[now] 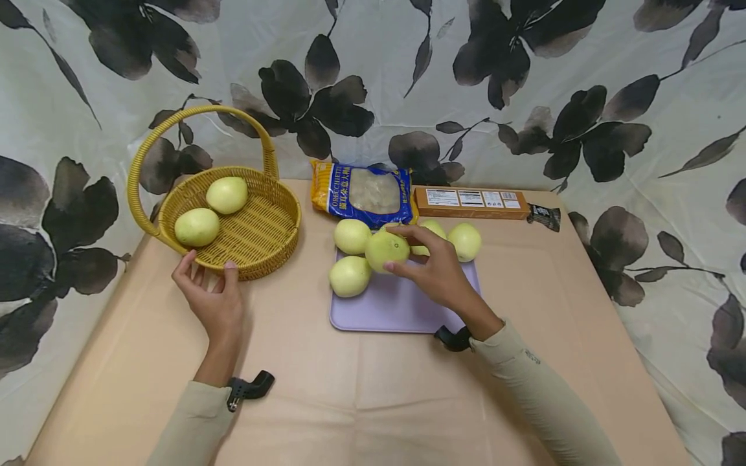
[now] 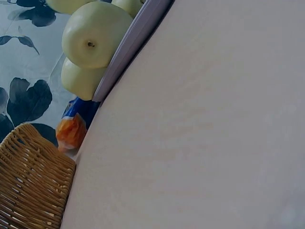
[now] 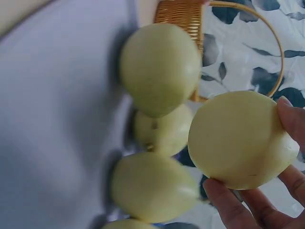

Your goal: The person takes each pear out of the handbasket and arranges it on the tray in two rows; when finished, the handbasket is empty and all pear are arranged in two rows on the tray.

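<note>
My right hand (image 1: 434, 268) holds a round pale yellow-green fruit (image 1: 387, 251) between thumb and fingers, raised above a lilac tray (image 1: 402, 314). In the right wrist view, that fruit (image 3: 240, 140) is pinched at its edges, apart from the other fruits (image 3: 159, 67). Several more such fruits (image 1: 350, 276) sit on the tray, some partly hidden behind the hand. To the left, my left hand (image 1: 212, 304) touches the front of a yellow woven basket (image 1: 262, 230) with its thumb and fingertips. Two fruits (image 1: 197, 227) lie in the basket's left part.
Behind the tray lies a blue and yellow pasta bag (image 1: 373, 191). An orange-brown box (image 1: 472, 202) stretches right of it, with a small black packet (image 1: 544, 217) at its end. The basket's tall handle (image 1: 198, 111) arches up. A floral cloth (image 1: 408, 77) hangs behind the table.
</note>
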A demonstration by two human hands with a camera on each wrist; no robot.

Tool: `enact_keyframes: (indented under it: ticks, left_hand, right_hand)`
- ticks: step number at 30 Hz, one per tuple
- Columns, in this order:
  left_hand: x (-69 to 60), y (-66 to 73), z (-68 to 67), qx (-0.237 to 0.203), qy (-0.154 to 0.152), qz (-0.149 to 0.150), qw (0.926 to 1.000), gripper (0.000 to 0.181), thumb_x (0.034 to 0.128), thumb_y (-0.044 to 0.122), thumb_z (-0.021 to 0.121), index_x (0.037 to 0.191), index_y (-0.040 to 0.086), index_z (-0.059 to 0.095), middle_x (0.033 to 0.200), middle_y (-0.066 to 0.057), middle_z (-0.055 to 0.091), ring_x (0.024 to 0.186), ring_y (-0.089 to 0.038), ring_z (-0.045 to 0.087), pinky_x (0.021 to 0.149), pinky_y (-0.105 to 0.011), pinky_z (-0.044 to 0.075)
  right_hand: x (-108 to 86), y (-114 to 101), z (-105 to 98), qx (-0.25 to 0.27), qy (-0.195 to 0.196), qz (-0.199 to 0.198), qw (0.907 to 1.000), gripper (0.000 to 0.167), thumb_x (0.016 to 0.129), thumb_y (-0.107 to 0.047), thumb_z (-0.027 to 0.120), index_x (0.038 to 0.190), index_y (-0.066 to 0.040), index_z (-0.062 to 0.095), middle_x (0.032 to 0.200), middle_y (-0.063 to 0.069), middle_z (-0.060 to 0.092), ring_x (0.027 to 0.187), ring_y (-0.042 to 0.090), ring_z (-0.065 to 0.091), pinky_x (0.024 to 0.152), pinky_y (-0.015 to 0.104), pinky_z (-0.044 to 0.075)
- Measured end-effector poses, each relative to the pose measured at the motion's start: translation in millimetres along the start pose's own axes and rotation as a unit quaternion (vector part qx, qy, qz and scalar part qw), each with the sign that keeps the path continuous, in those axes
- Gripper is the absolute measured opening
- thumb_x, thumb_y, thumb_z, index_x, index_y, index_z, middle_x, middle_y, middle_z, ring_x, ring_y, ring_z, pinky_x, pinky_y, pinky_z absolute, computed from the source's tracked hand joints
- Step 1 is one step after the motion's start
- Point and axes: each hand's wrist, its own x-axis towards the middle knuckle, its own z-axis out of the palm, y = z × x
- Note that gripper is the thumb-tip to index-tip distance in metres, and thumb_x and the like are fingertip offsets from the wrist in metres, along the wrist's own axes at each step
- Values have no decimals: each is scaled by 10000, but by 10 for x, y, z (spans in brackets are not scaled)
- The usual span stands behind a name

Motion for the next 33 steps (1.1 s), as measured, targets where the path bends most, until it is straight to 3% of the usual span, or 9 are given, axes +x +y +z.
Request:
enact_keyframes:
  ticks: [8, 15, 20, 25, 28, 33]
  left_hand:
    - [-1, -2, 2, 44, 23, 34, 10000, 640, 990, 163, 727, 1529, 230, 389, 1628, -10, 346, 1520, -270, 385, 1059, -388, 485]
    - [-13, -9, -1, 44, -3, -27, 10000, 640, 990, 174, 726, 1529, 239, 387, 1636, -23, 334, 1519, -261, 375, 1090, -408, 472]
    - [-17, -14, -2, 43, -43, -11, 10000, 644, 993, 173, 725, 1534, 238, 381, 1645, -39, 328, 1523, -260, 372, 1095, -411, 473]
    - [-9, -18, 5, 26, -49, 16, 10000, 650, 990, 151, 724, 1535, 232, 380, 1648, -46, 327, 1521, -267, 370, 1083, -409, 476]
    - [-4, -12, 8, 15, -46, 15, 10000, 647, 990, 153, 724, 1533, 230, 381, 1649, -50, 327, 1518, -266, 373, 1078, -412, 476]
    - [2, -7, 9, 19, -13, -38, 10000, 645, 991, 148, 721, 1532, 235, 380, 1650, -63, 324, 1518, -261, 375, 1090, -421, 473]
  right_hand:
    - [-133, 256, 46, -167, -221, 460, 9986, 568, 884, -221, 891, 1408, -201, 672, 1428, 53, 653, 1283, 312, 649, 1011, 483, 591]
    - [-131, 407, 133, -509, -350, 409, 9973, 543, 882, -200, 890, 1384, -154, 688, 1401, 46, 691, 1240, 290, 687, 1022, 462, 584]
    - [-136, 426, 154, -717, -419, 520, 9952, 540, 888, -229, 886, 1385, -158, 687, 1409, 20, 699, 1195, 295, 725, 1013, 446, 590]
    - [-162, 353, 118, -845, -257, 615, 9942, 570, 873, -251, 898, 1391, -160, 679, 1417, 49, 682, 1291, 314, 673, 1035, 443, 581]
    - [-143, 267, 101, -978, 35, 422, 9943, 587, 852, -271, 915, 1384, -179, 685, 1397, 73, 677, 1319, 332, 647, 1048, 478, 571]
    - [5, 42, 187, -1003, 410, -270, 9937, 600, 834, -300, 930, 1378, -201, 698, 1383, 39, 694, 1291, 276, 632, 1046, 520, 552]
